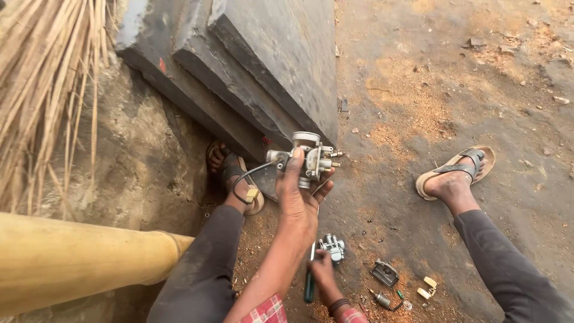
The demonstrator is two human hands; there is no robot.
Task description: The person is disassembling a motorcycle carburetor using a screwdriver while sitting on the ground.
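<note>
My left hand point(299, 203) is raised at the middle of the view, gripping a silver carburetor point(311, 157) from below. A black cable point(242, 179) hangs from the carburetor's left side and ends in a yellowish connector point(252, 194). Lower down, my right hand point(323, 272), with a dark band at the wrist, holds a screwdriver with a green handle point(309, 290). Its fingers sit right beside a small silver metal part point(333, 247); I cannot tell whether that part rests on the dirt or in the fingers.
My sandalled feet point(230, 173) point(457, 173) rest on sawdust-strewn dirt. A dark metal cover point(384, 273), a small cylinder part point(382, 299) and pale plastic pieces point(427, 287) lie between my legs. Grey stone slabs point(269, 72) lean ahead, with a bamboo pole point(72, 257) and dry straw point(42, 90) at left.
</note>
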